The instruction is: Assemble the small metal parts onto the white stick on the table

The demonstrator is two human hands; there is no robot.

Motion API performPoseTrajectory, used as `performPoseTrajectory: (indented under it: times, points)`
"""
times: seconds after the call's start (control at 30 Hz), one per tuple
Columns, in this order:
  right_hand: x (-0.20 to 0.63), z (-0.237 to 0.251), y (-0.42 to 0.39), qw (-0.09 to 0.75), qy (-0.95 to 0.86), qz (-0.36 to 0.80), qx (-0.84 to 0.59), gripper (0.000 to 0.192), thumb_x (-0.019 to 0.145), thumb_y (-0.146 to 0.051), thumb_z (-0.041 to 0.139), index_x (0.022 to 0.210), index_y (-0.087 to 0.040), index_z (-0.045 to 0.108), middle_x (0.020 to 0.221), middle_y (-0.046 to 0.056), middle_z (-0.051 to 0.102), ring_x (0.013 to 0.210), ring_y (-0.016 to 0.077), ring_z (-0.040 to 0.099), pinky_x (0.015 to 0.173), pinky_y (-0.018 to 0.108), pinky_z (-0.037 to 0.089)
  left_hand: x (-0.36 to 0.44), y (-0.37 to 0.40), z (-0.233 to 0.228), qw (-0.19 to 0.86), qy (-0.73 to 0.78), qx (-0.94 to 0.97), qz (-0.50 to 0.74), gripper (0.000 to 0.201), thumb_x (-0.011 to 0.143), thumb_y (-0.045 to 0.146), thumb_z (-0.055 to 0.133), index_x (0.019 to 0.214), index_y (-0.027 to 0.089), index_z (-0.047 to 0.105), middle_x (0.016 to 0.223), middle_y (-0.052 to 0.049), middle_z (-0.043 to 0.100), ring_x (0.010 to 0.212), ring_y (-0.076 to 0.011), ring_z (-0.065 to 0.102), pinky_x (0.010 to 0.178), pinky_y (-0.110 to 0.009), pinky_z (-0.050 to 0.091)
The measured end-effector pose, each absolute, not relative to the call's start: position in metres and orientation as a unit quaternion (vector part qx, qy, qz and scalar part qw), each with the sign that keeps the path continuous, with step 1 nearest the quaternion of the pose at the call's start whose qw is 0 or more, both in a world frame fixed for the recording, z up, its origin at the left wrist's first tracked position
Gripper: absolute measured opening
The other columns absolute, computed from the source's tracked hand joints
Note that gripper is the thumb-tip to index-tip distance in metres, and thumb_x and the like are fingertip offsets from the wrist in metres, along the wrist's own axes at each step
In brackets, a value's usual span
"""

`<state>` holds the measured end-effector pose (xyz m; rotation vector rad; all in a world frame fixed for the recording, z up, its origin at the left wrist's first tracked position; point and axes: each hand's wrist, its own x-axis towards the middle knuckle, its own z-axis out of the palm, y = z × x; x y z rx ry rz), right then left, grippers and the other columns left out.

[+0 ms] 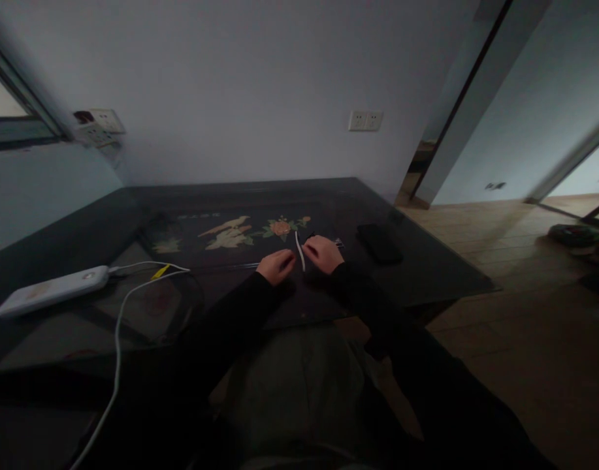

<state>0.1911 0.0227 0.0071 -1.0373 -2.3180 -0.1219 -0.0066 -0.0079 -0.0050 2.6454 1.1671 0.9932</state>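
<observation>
Both my hands rest close together on a dark glass-topped table (426, 274) with a bird-and-flower picture (240, 234) under the glass. My left hand (275, 266) has its fingers curled near the lower end of a thin white strip (300, 250). My right hand (323, 253) is closed beside the strip's right side, with a small dark metal item (338, 243) showing at its fingertips. Which hand grips the strip I cannot tell; it stands between the two. Black sleeves cover both forearms.
A white power bank (51, 290) lies at the table's left with a white cable (119, 326) running off the front edge. A black phone-like slab (380, 243) lies right of my hands. Wall sockets (365, 121) sit behind; tiled floor and a doorway are at right.
</observation>
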Motion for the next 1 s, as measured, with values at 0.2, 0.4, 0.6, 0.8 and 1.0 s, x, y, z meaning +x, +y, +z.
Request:
performPoseTrajectory:
  times: [0.2, 0.4, 0.6, 0.8, 1.0]
  points:
    - [0.164, -0.002, -0.008, 0.177, -0.954, -0.054, -0.234, 0.021, 0.089, -0.025, 0.047, 0.080, -0.015, 0.063, 0.080, 0.009, 0.065, 0.077, 0.0186, 0.056, 0.069, 0.028, 0.037, -0.034, -0.019, -0.005, 0.104, 0.385, 0.878, 0.264, 0.028, 0.087, 0.028, 0.037, 0.062, 0.018, 0.045, 0.054, 0.003, 0.042, 0.051, -0.0090, 0.036, 0.053, -0.022, 0.030]
    - [0.165, -0.005, -0.015, 0.164, -0.953, -0.046, -0.250, 0.021, 0.085, -0.025, 0.050, 0.075, -0.015, 0.065, 0.076, 0.009, 0.065, 0.071, 0.0182, 0.058, 0.064, 0.028, 0.037, -0.022, -0.020, -0.003, 0.123, 0.375, 0.885, 0.247, 0.027, 0.084, 0.026, 0.037, 0.059, 0.018, 0.045, 0.052, 0.003, 0.042, 0.050, -0.0093, 0.037, 0.053, -0.022, 0.030]
    - [0.171, -0.001, -0.023, 0.189, -0.944, 0.029, -0.269, 0.022, 0.086, -0.026, 0.049, 0.072, -0.016, 0.063, 0.074, 0.006, 0.064, 0.071, 0.0165, 0.057, 0.067, 0.027, 0.039, -0.021, -0.022, -0.003, 0.106, 0.378, 0.892, 0.225, 0.032, 0.085, 0.032, 0.037, 0.057, 0.019, 0.044, 0.051, 0.002, 0.042, 0.049, -0.0102, 0.037, 0.054, -0.024, 0.028]
    - [0.282, 0.023, -0.004, 0.308, -0.803, 0.175, -0.478, 0.032, 0.082, -0.049, 0.056, 0.085, -0.017, 0.062, 0.078, 0.003, 0.063, 0.072, 0.0160, 0.057, 0.067, 0.027, 0.043, -0.019, -0.023, -0.002, 0.090, 0.386, 0.894, 0.208, 0.036, 0.087, 0.034, 0.036, 0.055, 0.020, 0.039, 0.048, 0.002, 0.038, 0.046, -0.0104, 0.034, 0.052, -0.025, 0.026]
    - [0.429, 0.033, 0.048, 0.199, -0.628, 0.091, -0.747, 0.044, 0.061, -0.056, 0.074, 0.078, -0.018, 0.061, 0.067, 0.004, 0.061, 0.063, 0.0167, 0.055, 0.061, 0.029, 0.044, -0.023, -0.018, -0.010, 0.086, 0.373, 0.896, 0.223, 0.036, 0.088, 0.035, 0.037, 0.055, 0.019, 0.042, 0.049, 0.002, 0.040, 0.047, -0.0104, 0.036, 0.053, -0.025, 0.028]
